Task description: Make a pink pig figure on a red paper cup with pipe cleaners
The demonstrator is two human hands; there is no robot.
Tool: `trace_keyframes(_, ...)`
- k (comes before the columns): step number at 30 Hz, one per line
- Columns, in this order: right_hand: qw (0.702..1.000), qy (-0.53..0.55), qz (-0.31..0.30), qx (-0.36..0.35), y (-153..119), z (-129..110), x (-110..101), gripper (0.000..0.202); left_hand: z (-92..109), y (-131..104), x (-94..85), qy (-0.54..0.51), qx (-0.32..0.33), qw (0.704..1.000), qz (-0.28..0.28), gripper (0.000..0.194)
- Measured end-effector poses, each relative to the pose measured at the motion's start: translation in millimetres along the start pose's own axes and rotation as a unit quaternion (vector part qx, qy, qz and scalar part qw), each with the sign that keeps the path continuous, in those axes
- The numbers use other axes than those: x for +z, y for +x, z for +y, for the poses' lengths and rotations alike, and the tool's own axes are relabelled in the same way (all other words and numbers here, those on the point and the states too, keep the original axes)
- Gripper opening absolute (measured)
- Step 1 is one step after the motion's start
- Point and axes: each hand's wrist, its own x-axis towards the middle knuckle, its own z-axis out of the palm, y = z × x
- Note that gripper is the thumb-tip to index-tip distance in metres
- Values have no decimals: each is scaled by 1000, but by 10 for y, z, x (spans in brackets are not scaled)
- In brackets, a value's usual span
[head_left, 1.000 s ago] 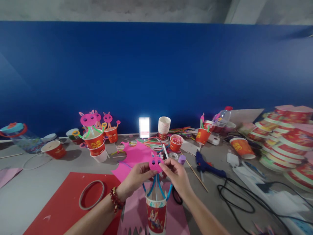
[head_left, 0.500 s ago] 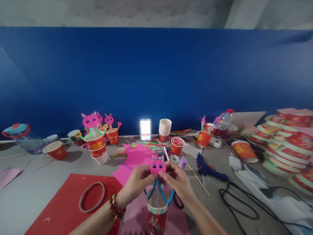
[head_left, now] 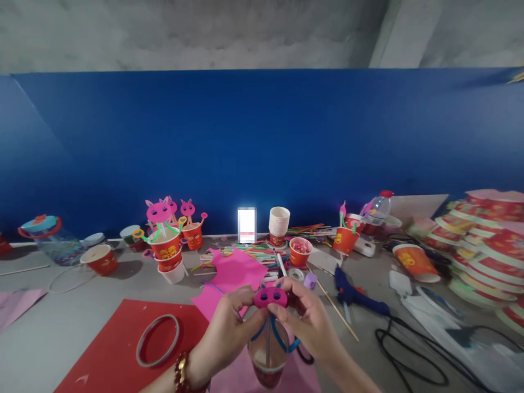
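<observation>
Here the left hand (head_left: 230,323) and right hand (head_left: 308,319), nearly closed, pinch a pink face (head_left: 271,296), a cup (head_left: 259,356) beneath them

A blue wall (head_left: 262,142) backs a lidded container (head_left: 57,245).

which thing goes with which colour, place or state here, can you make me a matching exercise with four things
1. nearest pink face cutout
2. glue gun
3. round ring
4. beaded bracelet

A. dark blue
B. around the left wrist
C. lying on the red sheet
D. held by the left hand and right hand

Pairs: 1-D, 2-A, 3-C, 4-B
</observation>
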Motion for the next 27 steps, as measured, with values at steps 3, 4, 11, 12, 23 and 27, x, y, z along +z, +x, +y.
trace_keyframes(3,998,-40,1,-44,80,-88,21,11,74,33,-108,41,28,999,14,17)
trace_keyframes(4,998,-44,-1,-54,117,-98,31,9,91,48,-144,52,32,998,23,16)
trace_keyframes(11,996,-22,-31,-82,389,-137,127,15,89,78,-278,87,52,991,85,13)
trace_keyframes(12,995,-23,-37,-87,410,-155,137,16,86,72,-282,86,54,990,95,12)
trace_keyframes(23,995,29,-72,-69,446,-112,130,17,94,62,-246,87,95,986,108,5)
trace_keyframes(27,985,3,-93,-142,451,-133,88,7,38,60,-263,193,213,947,141,14)
